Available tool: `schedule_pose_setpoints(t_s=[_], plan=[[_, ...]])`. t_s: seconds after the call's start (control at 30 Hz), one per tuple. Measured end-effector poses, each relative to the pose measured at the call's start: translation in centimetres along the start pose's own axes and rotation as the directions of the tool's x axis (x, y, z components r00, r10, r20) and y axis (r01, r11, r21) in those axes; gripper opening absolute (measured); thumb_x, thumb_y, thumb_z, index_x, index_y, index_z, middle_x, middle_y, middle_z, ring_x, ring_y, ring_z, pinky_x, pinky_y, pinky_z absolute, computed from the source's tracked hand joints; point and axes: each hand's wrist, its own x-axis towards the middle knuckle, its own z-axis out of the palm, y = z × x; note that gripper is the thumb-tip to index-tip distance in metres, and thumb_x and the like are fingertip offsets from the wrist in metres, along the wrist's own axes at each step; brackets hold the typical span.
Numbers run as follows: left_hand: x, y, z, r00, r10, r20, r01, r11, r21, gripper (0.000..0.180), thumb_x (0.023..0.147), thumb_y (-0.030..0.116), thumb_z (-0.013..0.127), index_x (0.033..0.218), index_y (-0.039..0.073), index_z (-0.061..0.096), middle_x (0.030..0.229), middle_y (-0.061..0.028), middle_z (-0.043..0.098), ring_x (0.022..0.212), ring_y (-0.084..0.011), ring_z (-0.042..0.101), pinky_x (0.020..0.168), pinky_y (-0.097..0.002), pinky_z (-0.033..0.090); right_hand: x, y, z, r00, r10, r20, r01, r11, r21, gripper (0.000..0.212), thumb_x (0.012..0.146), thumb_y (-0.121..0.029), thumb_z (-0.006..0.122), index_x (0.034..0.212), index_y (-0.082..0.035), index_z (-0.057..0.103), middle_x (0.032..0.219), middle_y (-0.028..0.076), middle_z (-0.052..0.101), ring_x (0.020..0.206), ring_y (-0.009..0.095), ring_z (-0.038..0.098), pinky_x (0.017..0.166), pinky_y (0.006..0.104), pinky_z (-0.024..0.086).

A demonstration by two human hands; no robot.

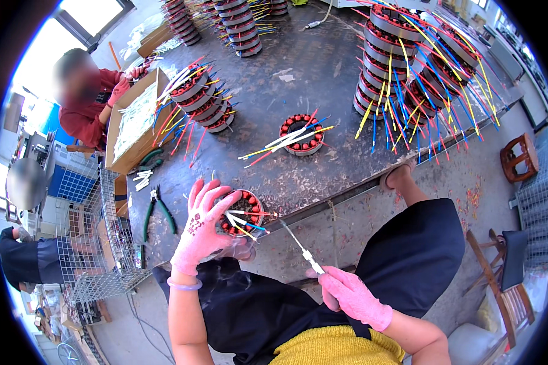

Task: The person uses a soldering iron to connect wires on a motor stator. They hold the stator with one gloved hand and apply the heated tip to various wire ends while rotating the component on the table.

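Note:
My left hand [198, 230], in a pink glove, grips a ring-shaped motor stator [249, 202] at the table's front edge. The stator has red windings, and white-sleeved leads with red, yellow and blue wire ends point right from it. My right hand [354, 297], gloved in pink too, is closed around a soldering iron [311, 260] with a white collar and a long thin metal tip. That tip points up and left, a little apart from the wire ends. Faint smoke hangs below the stator. Another stator [302, 148] with sleeved leads lies farther back on the table.
Stator stacks with coloured wires stand at back left [204, 100] and right [386, 67]. Green-handled pliers [158, 213] and short white sleeves [142, 179] lie left, near a cardboard box [128, 159] of white sleeves. A person [88, 100] in red works beyond the box. A stool [519, 158] stands right.

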Motion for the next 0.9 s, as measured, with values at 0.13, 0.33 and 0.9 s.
schedule_pose_setpoints(t_s=[0.13, 0.33, 0.9], plan=[[0.22, 0.23, -0.40, 1.000, 0.017, -0.001, -0.017, 1.000, -0.007, 0.088, 0.051, 0.034, 0.087, 0.133, 0.016, 0.059, 0.133, -0.0078, 0.055, 0.137, -0.0328, 0.040, 0.120, -0.0527, 0.018, 0.06, -0.12, -0.02, 1.000, -0.010, -0.001, 0.010, 0.999, -0.048, 0.038, 0.106, -0.026, 0.043, 0.132, -0.003, 0.055, 0.065, -0.004, 0.043, 0.056, 0.004, 0.039, 0.052, 0.0219, 0.032], [0.27, 0.02, -0.39, 1.000, 0.019, 0.009, -0.019, 1.000, -0.006, 0.089, 0.051, 0.035, 0.087, 0.133, 0.015, 0.059, 0.134, -0.0076, 0.055, 0.136, -0.0321, 0.040, 0.121, -0.0525, 0.018, -0.04, 0.07, -0.05, 1.000, -0.015, 0.005, 0.015, 0.999, -0.052, 0.038, 0.106, -0.027, 0.043, 0.131, -0.002, 0.056, 0.064, -0.003, 0.043, 0.056, 0.005, 0.040, 0.053, 0.0226, 0.033], [0.38, 0.10, -0.37, 0.999, 0.004, 0.040, -0.003, 1.000, -0.016, 0.092, 0.050, 0.031, 0.088, 0.135, 0.015, 0.057, 0.136, -0.0080, 0.053, 0.138, -0.0329, 0.038, 0.120, -0.0530, 0.018, -0.13, -0.10, 0.10, 0.999, -0.042, 0.013, 0.042, 0.998, -0.040, 0.035, 0.106, -0.025, 0.043, 0.129, -0.002, 0.057, 0.066, -0.004, 0.041, 0.056, 0.005, 0.039, 0.052, 0.0222, 0.032]])
